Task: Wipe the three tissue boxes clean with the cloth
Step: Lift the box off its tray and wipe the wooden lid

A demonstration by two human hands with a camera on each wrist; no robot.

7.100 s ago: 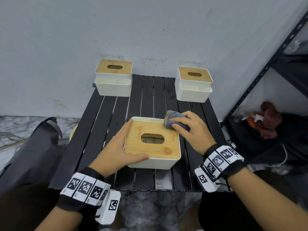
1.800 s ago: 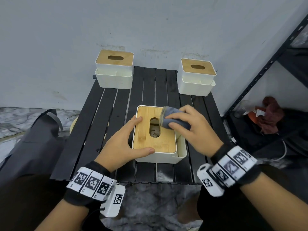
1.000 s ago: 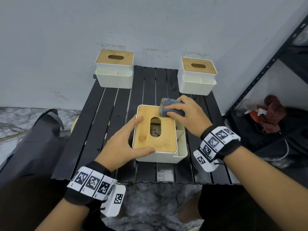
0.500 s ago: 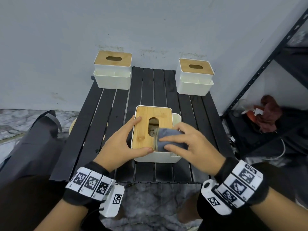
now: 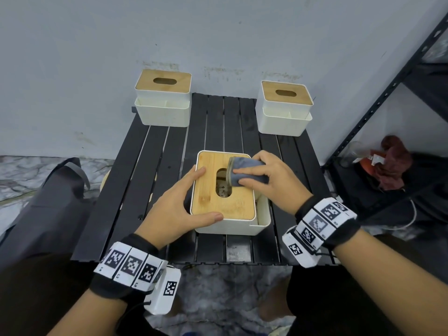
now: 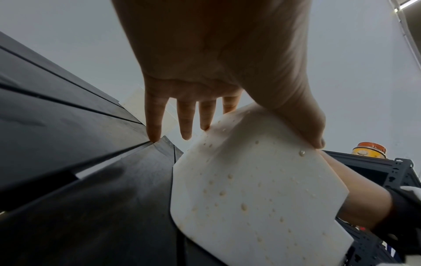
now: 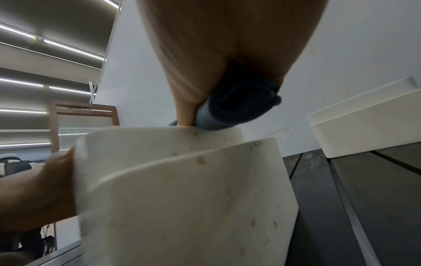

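Head view: right hand (image 5: pixel 271 183) grips cloth (image 5: pixel 244 173) on tissue box (image 5: pixel 225 204); left hand (image 5: pixel 177 209), fingers straight, braces it.

left hand (image 5: pixel 179 207) flat with straight fingers; right hand (image 5: pixel 271 183) curled, gripping.

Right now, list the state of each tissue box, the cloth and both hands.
near tissue box: lid on, spotted sides, being wiped
back left tissue box: lid on, untouched
back right tissue box: lid on, untouched
cloth: folded, pressed on the near lid
left hand: fingers straight, steadying the near box
right hand: gripping the cloth
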